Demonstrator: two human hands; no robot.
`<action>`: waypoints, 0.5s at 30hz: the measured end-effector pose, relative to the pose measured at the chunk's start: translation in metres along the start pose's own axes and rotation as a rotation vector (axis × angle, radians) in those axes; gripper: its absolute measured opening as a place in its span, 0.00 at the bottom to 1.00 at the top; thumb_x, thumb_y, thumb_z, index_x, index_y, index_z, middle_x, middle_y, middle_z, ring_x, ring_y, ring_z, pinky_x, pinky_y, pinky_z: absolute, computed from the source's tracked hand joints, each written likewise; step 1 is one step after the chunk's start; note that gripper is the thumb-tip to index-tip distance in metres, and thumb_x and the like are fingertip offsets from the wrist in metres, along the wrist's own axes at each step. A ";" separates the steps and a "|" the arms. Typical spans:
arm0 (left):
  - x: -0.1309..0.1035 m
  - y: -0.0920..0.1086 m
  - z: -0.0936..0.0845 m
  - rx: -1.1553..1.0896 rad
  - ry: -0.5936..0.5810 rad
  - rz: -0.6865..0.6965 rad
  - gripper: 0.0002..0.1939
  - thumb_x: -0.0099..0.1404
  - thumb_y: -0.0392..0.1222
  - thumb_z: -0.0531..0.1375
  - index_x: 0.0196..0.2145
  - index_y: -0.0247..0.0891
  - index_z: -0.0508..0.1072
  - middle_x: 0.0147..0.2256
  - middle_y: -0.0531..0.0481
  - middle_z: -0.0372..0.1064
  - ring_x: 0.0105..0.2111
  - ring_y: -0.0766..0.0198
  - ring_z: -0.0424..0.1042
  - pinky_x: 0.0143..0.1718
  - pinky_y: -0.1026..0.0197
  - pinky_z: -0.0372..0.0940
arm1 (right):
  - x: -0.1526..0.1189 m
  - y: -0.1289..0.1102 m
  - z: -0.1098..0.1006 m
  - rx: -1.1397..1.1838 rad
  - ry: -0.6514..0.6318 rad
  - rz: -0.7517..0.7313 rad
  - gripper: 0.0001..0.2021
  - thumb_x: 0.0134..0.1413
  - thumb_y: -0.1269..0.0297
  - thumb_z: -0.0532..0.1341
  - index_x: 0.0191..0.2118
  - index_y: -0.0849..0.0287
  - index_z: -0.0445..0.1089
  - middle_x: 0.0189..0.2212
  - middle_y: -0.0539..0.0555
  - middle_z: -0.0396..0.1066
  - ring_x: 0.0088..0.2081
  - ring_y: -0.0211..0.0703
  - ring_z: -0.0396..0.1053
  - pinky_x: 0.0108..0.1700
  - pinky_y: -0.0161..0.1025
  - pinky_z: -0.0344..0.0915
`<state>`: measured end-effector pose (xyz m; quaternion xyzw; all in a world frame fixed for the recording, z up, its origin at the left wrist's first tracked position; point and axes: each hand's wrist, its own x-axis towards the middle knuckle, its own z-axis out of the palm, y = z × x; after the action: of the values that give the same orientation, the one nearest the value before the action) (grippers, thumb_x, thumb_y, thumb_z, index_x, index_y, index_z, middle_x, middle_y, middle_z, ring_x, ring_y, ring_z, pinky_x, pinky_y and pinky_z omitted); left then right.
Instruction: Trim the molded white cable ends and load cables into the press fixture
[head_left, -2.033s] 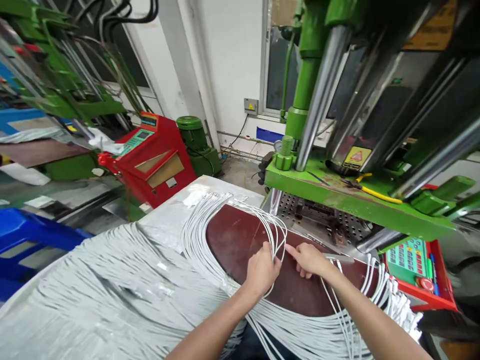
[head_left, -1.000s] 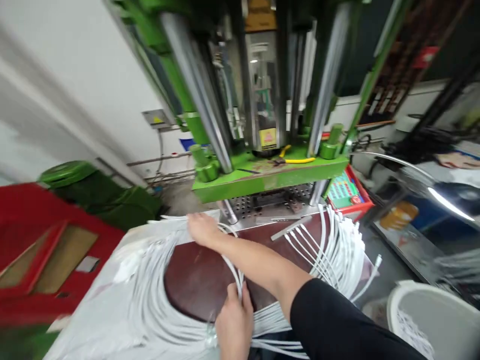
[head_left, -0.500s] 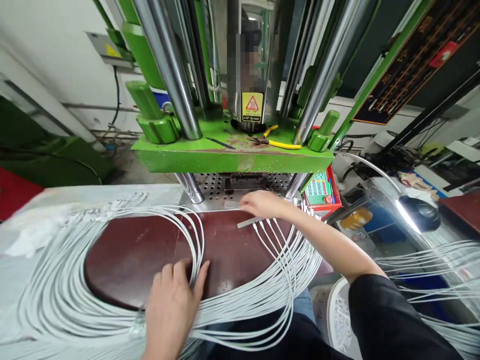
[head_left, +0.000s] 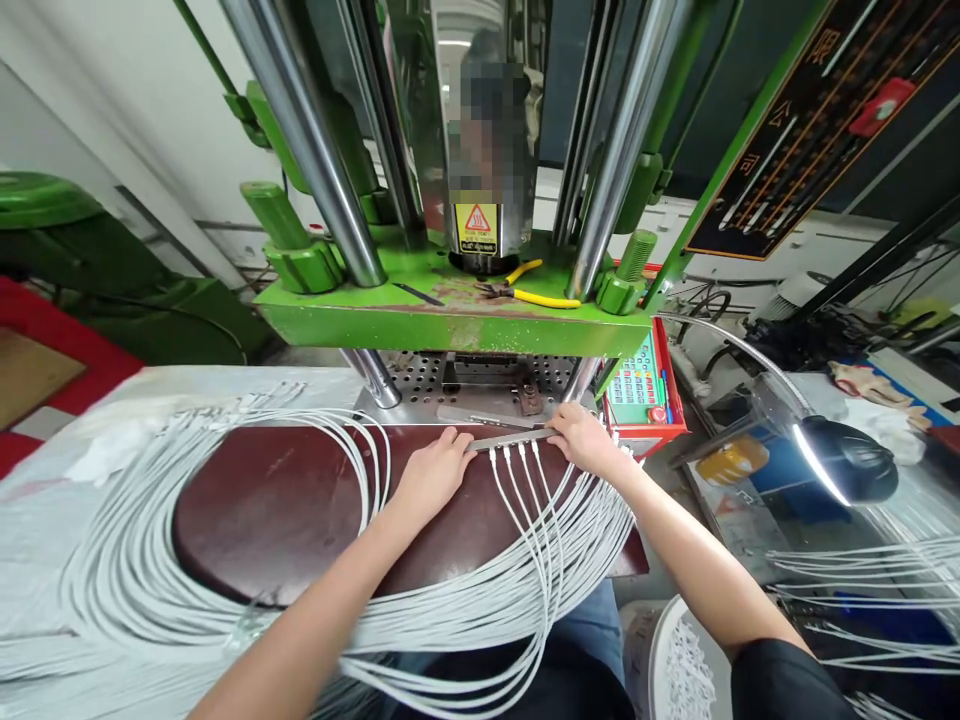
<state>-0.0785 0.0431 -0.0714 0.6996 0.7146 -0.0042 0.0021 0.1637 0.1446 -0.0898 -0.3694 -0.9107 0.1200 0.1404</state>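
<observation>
I am gripping the metal bar [head_left: 512,440] at twelve o'clock ahead of me, left hand [head_left: 437,470] and right hand [head_left: 585,441] pinching opposite ends, seemingly to steady it while leaving the white plugs [head_left: 523,451] along its six-o'clock edge uncovered.

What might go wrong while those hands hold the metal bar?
The white cables running from the metal bar cross a larger cable bundle; they might snag and tug the bar from the left hand or right hand. The yellow-handled pliers lie loose on the green press plate and could fall if bumped. The shiny cylinder bears a heat-warning label, so touching it might burn.
</observation>
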 end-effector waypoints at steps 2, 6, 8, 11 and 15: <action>-0.004 -0.001 -0.010 0.007 0.079 0.032 0.17 0.71 0.44 0.44 0.49 0.40 0.67 0.43 0.44 0.65 0.39 0.57 0.71 0.33 0.61 0.64 | -0.004 -0.002 -0.017 0.078 -0.039 -0.036 0.08 0.59 0.68 0.58 0.44 0.62 0.68 0.43 0.59 0.67 0.48 0.48 0.62 0.52 0.45 0.59; -0.007 0.003 -0.039 -0.017 0.205 0.140 0.20 0.72 0.49 0.42 0.52 0.44 0.67 0.38 0.46 0.64 0.37 0.58 0.69 0.34 0.61 0.63 | -0.005 -0.014 -0.047 0.535 -0.316 -0.090 0.18 0.61 0.59 0.57 0.54 0.59 0.61 0.37 0.52 0.71 0.36 0.40 0.69 0.40 0.37 0.64; -0.005 0.007 -0.048 -0.064 0.222 0.188 0.19 0.72 0.50 0.43 0.51 0.45 0.68 0.37 0.46 0.63 0.38 0.59 0.68 0.37 0.61 0.64 | -0.003 -0.025 -0.053 0.613 -0.297 -0.063 0.19 0.63 0.55 0.53 0.55 0.59 0.62 0.34 0.51 0.72 0.33 0.38 0.69 0.36 0.35 0.64; -0.006 0.021 -0.042 -0.362 0.361 0.113 0.19 0.69 0.51 0.50 0.53 0.43 0.65 0.41 0.45 0.65 0.42 0.57 0.68 0.43 0.57 0.64 | 0.001 -0.036 -0.056 0.516 -0.080 -0.029 0.15 0.65 0.58 0.52 0.47 0.60 0.70 0.38 0.54 0.73 0.38 0.40 0.69 0.42 0.37 0.62; -0.032 0.063 -0.009 -1.367 0.160 -0.181 0.27 0.67 0.55 0.52 0.58 0.38 0.58 0.44 0.42 0.70 0.41 0.59 0.72 0.45 0.55 0.65 | 0.006 -0.038 -0.063 0.431 0.027 -0.045 0.14 0.65 0.62 0.52 0.44 0.63 0.72 0.41 0.56 0.74 0.41 0.41 0.70 0.44 0.37 0.62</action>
<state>-0.0145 0.0126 -0.0620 0.4773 0.6103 0.4983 0.3891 0.1575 0.1296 -0.0178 -0.3121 -0.8700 0.3039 0.2308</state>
